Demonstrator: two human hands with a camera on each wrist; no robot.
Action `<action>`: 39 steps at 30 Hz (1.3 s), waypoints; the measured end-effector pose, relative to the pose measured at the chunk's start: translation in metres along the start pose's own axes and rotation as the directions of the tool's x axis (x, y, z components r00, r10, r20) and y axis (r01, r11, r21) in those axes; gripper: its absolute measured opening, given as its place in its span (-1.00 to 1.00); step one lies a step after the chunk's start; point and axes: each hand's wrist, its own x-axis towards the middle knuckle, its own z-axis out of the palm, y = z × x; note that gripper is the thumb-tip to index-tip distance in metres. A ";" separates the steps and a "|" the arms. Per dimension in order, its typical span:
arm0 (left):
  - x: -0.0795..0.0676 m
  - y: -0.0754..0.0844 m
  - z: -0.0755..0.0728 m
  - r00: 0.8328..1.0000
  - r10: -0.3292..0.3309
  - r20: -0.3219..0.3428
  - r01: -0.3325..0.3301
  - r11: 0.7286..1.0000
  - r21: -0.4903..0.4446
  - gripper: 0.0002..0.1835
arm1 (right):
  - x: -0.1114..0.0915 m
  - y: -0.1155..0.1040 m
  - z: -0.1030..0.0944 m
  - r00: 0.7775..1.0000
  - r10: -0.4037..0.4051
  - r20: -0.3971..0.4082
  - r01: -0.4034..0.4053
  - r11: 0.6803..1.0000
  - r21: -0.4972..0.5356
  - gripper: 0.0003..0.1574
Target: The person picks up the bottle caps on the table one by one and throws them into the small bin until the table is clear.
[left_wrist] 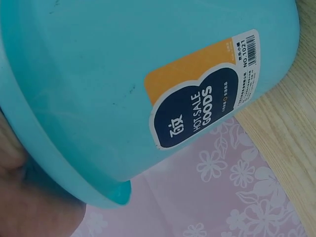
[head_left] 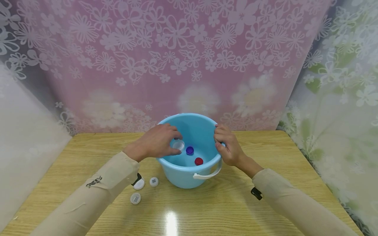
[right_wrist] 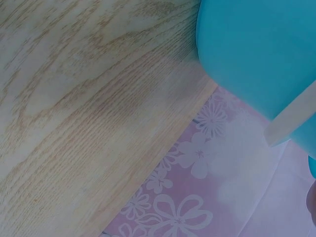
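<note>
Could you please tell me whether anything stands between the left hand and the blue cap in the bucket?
In the head view, a whitish lid appears between the left hand and blue cap; whether it is held is unclear.

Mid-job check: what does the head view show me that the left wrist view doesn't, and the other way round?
Only the head view: the right hand gripping the rim of the blue bucket, the white handle, the dark blue cap, red cap and pale lid seen within the bucket, and three white caps on the table.

Only the left wrist view: the bucket's printed label, reading HOT-SALE GOODS and NO.1021.

Both: the bucket, the left hand, the table and the flowered curtain.
</note>
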 end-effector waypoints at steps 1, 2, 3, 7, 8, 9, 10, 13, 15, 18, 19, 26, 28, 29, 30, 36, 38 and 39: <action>0.000 0.000 0.000 1.000 -0.002 0.001 0.002 1.000 -0.002 -0.61 | 0.000 0.000 0.000 1.000 0.004 0.001 -0.004 1.000 -0.003 -0.55; 0.000 0.000 0.000 1.000 -0.002 0.001 0.002 1.000 -0.005 -0.60 | -0.001 0.000 0.000 1.000 0.005 0.000 -0.005 1.000 -0.004 -0.56; 0.000 0.000 0.000 1.000 -0.003 0.001 0.003 1.000 -0.008 -0.60 | -0.001 0.001 0.000 1.000 0.006 -0.001 -0.006 1.000 -0.006 -0.58; 0.000 -0.001 0.001 1.000 -0.003 -0.010 0.003 1.000 -0.005 -0.57 | -0.002 0.001 0.001 1.000 0.002 -0.004 -0.002 1.000 -0.014 -0.65; 0.000 -0.001 0.001 1.000 -0.001 -0.016 0.000 1.000 -0.002 -0.56 | -0.002 0.002 0.001 1.000 -0.001 -0.007 0.001 1.000 -0.013 -0.66; 0.000 -0.001 0.001 1.000 0.004 -0.024 -0.004 1.000 0.003 -0.56 | -0.002 0.002 0.001 1.000 -0.001 -0.008 0.001 1.000 -0.015 -0.67; 0.000 -0.001 0.001 0.999 0.009 -0.033 -0.009 1.000 0.007 -0.56 | -0.002 0.002 0.001 1.000 -0.003 -0.010 0.003 1.000 -0.016 -0.67; -0.001 -0.001 0.002 0.997 0.032 -0.071 -0.031 0.999 0.014 -0.60 | -0.002 0.002 0.001 1.000 -0.003 -0.014 0.003 1.000 -0.017 -0.67; -0.002 -0.002 0.003 0.993 0.047 -0.110 -0.045 0.999 0.019 -0.63 | -0.002 0.002 0.001 1.000 -0.004 -0.015 0.004 1.000 -0.017 -0.67; -0.004 -0.003 0.003 0.981 0.063 -0.184 -0.059 0.998 0.025 -0.69 | -0.002 0.002 0.001 1.000 -0.003 -0.013 0.003 1.000 -0.022 -0.69; -0.005 -0.004 0.003 0.974 0.067 -0.215 -0.063 0.998 0.027 -0.70 | -0.002 0.002 0.001 1.000 -0.002 -0.012 0.002 1.000 -0.025 -0.70; -0.015 -0.007 0.000 0.876 0.079 -0.475 -0.085 0.996 0.008 -0.80 | -0.001 0.000 0.000 1.000 0.005 -0.003 -0.005 1.000 -0.030 -0.74; -0.019 -0.009 -0.001 0.836 0.074 -0.544 -0.086 0.996 0.004 -0.80 | 0.000 -0.001 0.000 1.000 0.003 -0.001 -0.003 1.000 -0.026 -0.74; -0.022 -0.012 -0.002 0.815 0.069 -0.575 -0.084 0.996 0.000 -0.80 | 0.000 -0.001 0.000 1.000 0.000 -0.001 0.000 1.000 -0.024 -0.73; -0.025 -0.014 -0.002 0.795 0.062 -0.604 -0.078 0.997 -0.001 -0.81 | 0.000 -0.001 0.000 1.000 -0.003 0.000 0.003 1.000 -0.024 -0.73; -0.046 -0.034 0.000 0.700 -0.023 -0.713 -0.016 0.999 -0.049 -0.84 | 0.001 0.000 0.000 1.000 -0.008 0.005 0.008 0.999 -0.037 -0.72; -0.055 -0.040 0.003 0.685 -0.061 -0.726 0.017 0.998 -0.068 -0.86 | 0.000 0.000 -0.001 1.000 -0.006 0.006 0.006 0.999 -0.036 -0.72; -0.059 -0.043 0.006 0.680 -0.078 -0.729 0.037 0.997 -0.072 -0.87 | 0.000 0.001 -0.001 1.000 -0.005 0.008 0.006 0.999 -0.037 -0.72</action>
